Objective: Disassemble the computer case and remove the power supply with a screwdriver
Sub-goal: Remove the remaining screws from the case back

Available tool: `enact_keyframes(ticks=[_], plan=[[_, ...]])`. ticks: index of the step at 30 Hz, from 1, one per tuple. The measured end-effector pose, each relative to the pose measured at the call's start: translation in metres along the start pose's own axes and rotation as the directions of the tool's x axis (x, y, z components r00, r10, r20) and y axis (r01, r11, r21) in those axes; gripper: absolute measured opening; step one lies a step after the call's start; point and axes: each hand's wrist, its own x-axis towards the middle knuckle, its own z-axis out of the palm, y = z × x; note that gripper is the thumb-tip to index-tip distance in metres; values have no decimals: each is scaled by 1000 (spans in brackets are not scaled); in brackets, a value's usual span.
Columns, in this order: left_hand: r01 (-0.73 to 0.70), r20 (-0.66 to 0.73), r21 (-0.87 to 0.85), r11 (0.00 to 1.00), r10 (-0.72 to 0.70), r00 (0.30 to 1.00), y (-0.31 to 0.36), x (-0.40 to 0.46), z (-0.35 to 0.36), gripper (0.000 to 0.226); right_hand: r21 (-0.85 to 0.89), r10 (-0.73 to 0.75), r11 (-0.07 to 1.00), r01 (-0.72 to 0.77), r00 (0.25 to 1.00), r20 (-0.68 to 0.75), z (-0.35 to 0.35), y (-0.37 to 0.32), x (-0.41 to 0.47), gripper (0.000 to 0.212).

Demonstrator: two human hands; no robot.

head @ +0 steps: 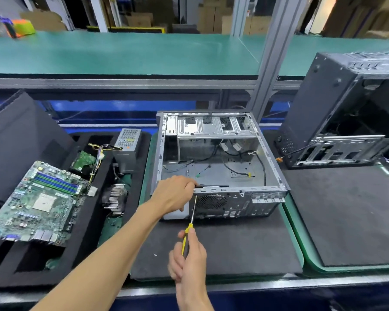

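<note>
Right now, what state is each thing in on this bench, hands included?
Computer case: lying on its side, open, interior mostly emptied, loose cables inside.
Left hand: grips the case's rear top edge.
Right hand: holds the screwdriver, tip against the rear panel.
Power supply: out, standing in the foam tray.
Motherboard: out, lying tilted on the tray.
Second case: upright, side open.

Electronics disassembly workshop, green-matted desk (121, 55) on aluminium framing, foam trays (81, 250) of pulled motherboards (36, 203), opened computer cases (218, 162), stacked cardboard boxes (139, 20) behind
</note>
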Motion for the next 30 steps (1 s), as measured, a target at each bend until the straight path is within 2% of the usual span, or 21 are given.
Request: enact_keyframes(ticks=[2, 3, 6, 8, 9, 11, 12, 14, 18, 24, 25, 27, 29, 30], plan=[[15, 32, 0, 1000, -15, 999, 0, 3, 0, 60, -122, -50, 991, 48, 999, -10, -3, -1, 1, 40], [24, 48, 5, 1000, -24, 999, 4, 6, 2, 59, -240, -97, 967, 88, 995, -27, -9, -5, 2, 41], [46, 60, 1, 999, -46, 997, 4, 6, 2, 59, -614, -271, 762, 205, 962, -15, -20, -6, 4, 42], [61, 45, -11, 998, -61, 997, 1, 5, 1, 62, -688, -305, 690, 226, 952, 7, -22, -8, 4, 41], [73, 37, -16, 997, -72, 997, 1, 5, 2, 63, -641, -268, 740, 205, 963, -2, -22, -11, 4, 40], [90, 20, -16, 996, -89, 996, 1, 4, 2, 61, -415, -64, 908, 55, 998, -8, -18, -18, 3, 42], [104, 13, -16, 994, -104, 995, 4, 5, 4, 60, -296, 63, 954, -55, 998, 18, -19, -24, 2, 45], [132, -10, -5, 991, -132, 991, 5, 4, 5, 59, -103, 248, 966, -237, 961, 119, -19, -30, 0, 48], [183, -46, 40, 982, -181, 982, 8, 3, 7, 56, 235, 339, 878, -418, 887, 313, -29, -39, -5, 25], [167, -77, -1, 986, -167, 983, 26, 4, 15, 58, 425, 378, 657, -623, 760, 529, -58, -60, -1, 18], [144, -82, 3, 990, -143, 986, 28, 4, 16, 58, 439, 368, 648, -623, 760, 535, -58, -59, 0, 16], [90, -81, 31, 995, -88, 993, 31, 8, 21, 56, 404, 368, 734, -546, 820, 438, -57, -58, 4, 18], [42, -80, 51, 998, -38, 996, 30, 11, 24, 53, 262, 314, 894, -363, 926, 211, -54, -49, 11, 26], [24, -75, 59, 998, -20, 997, 28, 15, 27, 52, 150, 208, 963, -226, 970, 124, -55, -43, 15, 28]])
